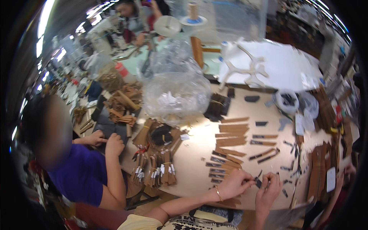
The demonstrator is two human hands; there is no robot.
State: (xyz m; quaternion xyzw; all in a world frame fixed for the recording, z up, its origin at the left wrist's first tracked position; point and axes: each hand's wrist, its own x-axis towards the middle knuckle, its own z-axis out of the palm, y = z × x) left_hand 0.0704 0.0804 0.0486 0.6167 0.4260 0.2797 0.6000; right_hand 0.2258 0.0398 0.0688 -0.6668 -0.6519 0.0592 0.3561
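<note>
In the head view, a small dark piece [258, 183] is between the two hands, above the desk [188, 165] and just right of the dark-ended brown strips [221, 165]. The left hand [238, 184] has its fingers closed in a pinch on the piece; the right hand's [269, 188] fingers curl in at its other side, but blur means I cannot tell whether they grip. Good handling here likely calls for a steady left pinch near the edge, light right-hand movements, and keeping wrists clear of the strips close by and the loose dark bits [287, 168] to the right.
</note>
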